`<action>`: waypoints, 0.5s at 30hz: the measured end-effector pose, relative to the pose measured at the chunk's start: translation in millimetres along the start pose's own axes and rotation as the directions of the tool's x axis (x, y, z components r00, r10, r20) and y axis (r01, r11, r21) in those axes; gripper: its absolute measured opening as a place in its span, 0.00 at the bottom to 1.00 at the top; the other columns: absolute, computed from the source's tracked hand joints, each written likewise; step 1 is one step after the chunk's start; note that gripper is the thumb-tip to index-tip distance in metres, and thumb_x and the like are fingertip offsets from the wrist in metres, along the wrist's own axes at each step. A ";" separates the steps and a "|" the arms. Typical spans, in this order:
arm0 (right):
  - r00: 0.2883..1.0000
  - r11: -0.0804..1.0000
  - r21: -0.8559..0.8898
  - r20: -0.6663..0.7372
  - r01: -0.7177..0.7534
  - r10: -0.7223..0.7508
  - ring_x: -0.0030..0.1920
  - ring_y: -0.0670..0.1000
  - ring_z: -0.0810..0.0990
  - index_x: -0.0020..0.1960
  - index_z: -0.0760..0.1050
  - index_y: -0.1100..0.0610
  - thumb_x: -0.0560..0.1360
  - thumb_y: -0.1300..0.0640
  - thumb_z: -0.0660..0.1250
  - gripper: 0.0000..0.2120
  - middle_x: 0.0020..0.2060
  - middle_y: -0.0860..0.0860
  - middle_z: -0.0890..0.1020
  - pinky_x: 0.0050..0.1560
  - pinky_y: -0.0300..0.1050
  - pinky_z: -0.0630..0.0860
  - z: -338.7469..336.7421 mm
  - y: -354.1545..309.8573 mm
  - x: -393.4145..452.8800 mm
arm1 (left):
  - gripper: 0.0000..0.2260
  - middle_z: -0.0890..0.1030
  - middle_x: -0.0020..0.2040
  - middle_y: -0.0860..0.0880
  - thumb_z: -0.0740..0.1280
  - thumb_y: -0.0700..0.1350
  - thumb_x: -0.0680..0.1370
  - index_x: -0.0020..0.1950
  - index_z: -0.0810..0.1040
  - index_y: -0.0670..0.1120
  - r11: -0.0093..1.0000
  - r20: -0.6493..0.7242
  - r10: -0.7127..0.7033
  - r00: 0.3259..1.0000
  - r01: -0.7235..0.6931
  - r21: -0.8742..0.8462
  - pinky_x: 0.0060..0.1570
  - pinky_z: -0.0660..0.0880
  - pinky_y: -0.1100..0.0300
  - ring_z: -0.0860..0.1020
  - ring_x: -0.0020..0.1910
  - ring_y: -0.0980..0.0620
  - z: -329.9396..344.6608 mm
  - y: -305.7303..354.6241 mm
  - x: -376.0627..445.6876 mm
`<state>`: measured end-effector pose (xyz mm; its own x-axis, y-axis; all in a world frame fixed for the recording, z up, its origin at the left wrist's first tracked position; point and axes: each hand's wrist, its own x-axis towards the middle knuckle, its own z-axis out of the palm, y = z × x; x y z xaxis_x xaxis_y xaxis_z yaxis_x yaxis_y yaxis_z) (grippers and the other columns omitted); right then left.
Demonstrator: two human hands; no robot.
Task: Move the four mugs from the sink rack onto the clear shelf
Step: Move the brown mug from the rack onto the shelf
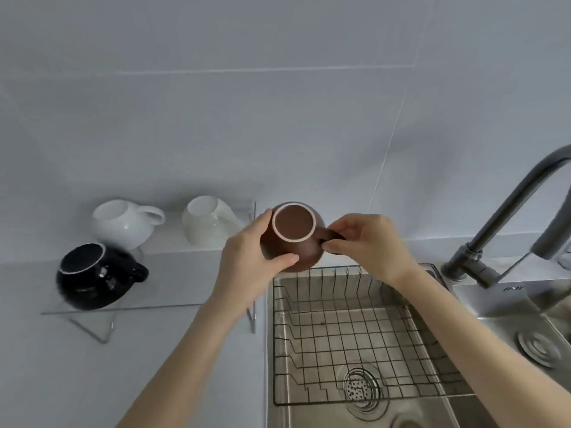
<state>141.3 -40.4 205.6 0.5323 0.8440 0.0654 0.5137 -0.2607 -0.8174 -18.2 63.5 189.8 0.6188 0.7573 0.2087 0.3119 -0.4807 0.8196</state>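
I hold a round-bellied brown ceramic mug [293, 239] upside down, its pale-ringed base facing up, in the air between the clear acrylic shelf [185, 279] and the wire sink rack [355, 329]. The rack is bare of mugs. On the shelf two glossy white mugs [123, 223] [207, 223] stand inverted at the back, and a glossy black mug [92, 276] stands inverted at front left.

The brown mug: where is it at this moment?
The brown mug is upside down in both hands, left hand and right hand, above the sink rack's back-left corner, right of the clear shelf.
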 end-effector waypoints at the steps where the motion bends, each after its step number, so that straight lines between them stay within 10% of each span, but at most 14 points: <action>1: 0.999 1.000 -0.002 0.035 0.026 -0.026 0.36 0.44 0.81 0.42 0.82 0.59 0.66 0.62 0.73 0.05 0.36 0.54 0.85 0.41 0.31 0.75 9.5 -13.4 3.4 | 0.35 0.78 0.56 0.55 0.77 0.43 0.62 0.66 0.70 0.50 1.000 -0.028 -0.012 1.000 0.012 0.006 0.63 0.70 0.58 0.76 0.58 0.54 -16.3 -4.1 -4.3; 15: 0.959 0.997 -0.004 0.275 0.071 -0.067 0.45 0.62 0.83 0.32 0.77 0.52 0.64 0.64 0.74 0.09 0.40 0.64 0.85 0.53 0.57 0.79 119.0 -71.4 35.4 | 0.28 0.84 0.49 0.49 0.76 0.48 0.59 0.58 0.76 0.51 0.955 -0.138 -0.255 0.957 0.272 0.115 0.57 0.75 0.50 0.79 0.51 0.48 -108.2 -67.3 -26.8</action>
<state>43.3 63.8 198.2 0.2908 0.9559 -0.0401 0.5527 -0.2020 -0.8085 -133.8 123.4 186.8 0.4131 0.9085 0.0640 0.5493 -0.3046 0.7781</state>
